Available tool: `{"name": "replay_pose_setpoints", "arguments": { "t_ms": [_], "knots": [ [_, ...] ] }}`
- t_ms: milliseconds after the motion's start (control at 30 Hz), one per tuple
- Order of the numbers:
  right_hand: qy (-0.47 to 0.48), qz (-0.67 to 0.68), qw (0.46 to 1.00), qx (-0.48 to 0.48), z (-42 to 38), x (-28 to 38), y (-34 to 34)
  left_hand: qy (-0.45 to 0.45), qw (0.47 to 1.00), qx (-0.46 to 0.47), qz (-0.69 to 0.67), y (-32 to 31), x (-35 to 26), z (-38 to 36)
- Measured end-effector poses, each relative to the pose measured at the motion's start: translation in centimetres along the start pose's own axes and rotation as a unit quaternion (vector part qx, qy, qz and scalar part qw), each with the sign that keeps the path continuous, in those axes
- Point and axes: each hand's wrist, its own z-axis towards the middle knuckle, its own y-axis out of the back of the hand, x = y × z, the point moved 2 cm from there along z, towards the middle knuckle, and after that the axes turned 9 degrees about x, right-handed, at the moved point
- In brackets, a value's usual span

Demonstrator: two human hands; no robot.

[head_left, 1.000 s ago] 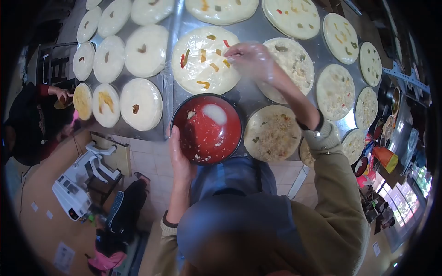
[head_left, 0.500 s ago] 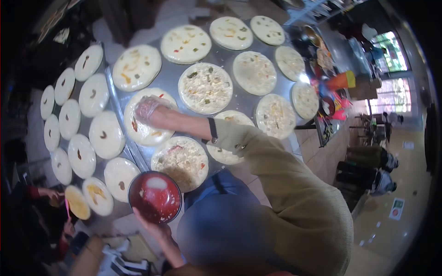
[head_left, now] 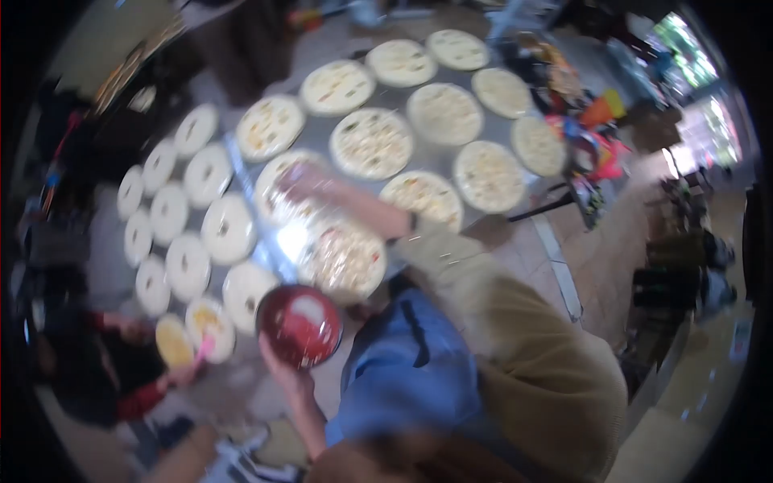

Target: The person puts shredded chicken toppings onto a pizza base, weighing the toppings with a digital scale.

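Note:
A round red bowl with a dark rim (head_left: 299, 328), nearly bare inside apart from whitish smears and crumbs, is held up by my left hand (head_left: 282, 369) at its lower left edge. In a clear plastic glove, my right hand (head_left: 308, 182) is over a pale dough round (head_left: 278, 189) strewn with whitish crumbs. Motion blur smears its fingers, so their closing does not show. Just below lies another dough round (head_left: 348, 262) covered with white crumbs and some red bits. A further crumb-topped round (head_left: 371, 143) sits to the right of my right hand.
Several dough rounds cover the metal table (head_left: 322, 133), the left ones with one dark mark each. At lower left a co-worker's hand (head_left: 179, 377) holds a pink brush (head_left: 207, 348) over a yellow-coated round (head_left: 211, 326). Colourful items (head_left: 600, 149) stand past the table's right end.
The view has shifted and blurred. More whitish crumbs now lie on the round under my right hand. The co-worker's pink brush has moved right to another round. My left hand keeps the bowl.

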Motion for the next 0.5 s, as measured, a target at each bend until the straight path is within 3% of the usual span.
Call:
{"name": "replay_pose_setpoints", "arguments": {
  "t_ms": [33,67,100,133,233,333,433,500],
  "knots": [
    [-0.041,-0.001,0.999,-0.015,-1.2,2.5,-1.0,-0.024,1.0,0.007,-0.003,-0.3,0.5,-0.1],
    [-0.033,-0.054,0.998,0.018,-3.7,5.8,-2.2,-0.008,1.0,0.003,-0.016,-1.2,0.1,-0.5],
    [0.015,0.013,0.999,0.034,-6.0,7.9,-3.2,-0.009,1.0,0.009,-0.014,-2.0,0.0,-0.6],
    [0.153,-0.331,0.926,0.094,-7.3,10.3,-3.5,-0.031,0.999,0.013,-0.037,-2.7,0.2,-0.5],
    [-0.022,-0.164,0.978,0.127,-13.0,15.0,-5.8,-0.069,0.993,0.073,-0.065,-5.5,1.1,-0.9],
    [0.059,-0.245,0.953,0.168,-18.4,15.0,-5.7,-0.091,0.989,0.098,-0.065,-9.5,3.3,-1.3],
    [0.122,-0.422,0.875,0.204,-22.5,13.2,-3.6,-0.077,0.988,0.111,-0.071,-13.7,6.0,-2.4],
    [0.084,-0.403,0.902,0.131,-24.8,13.6,-0.5,-0.063,0.988,0.125,-0.068,-16.7,7.8,-3.1]
  ]
}}
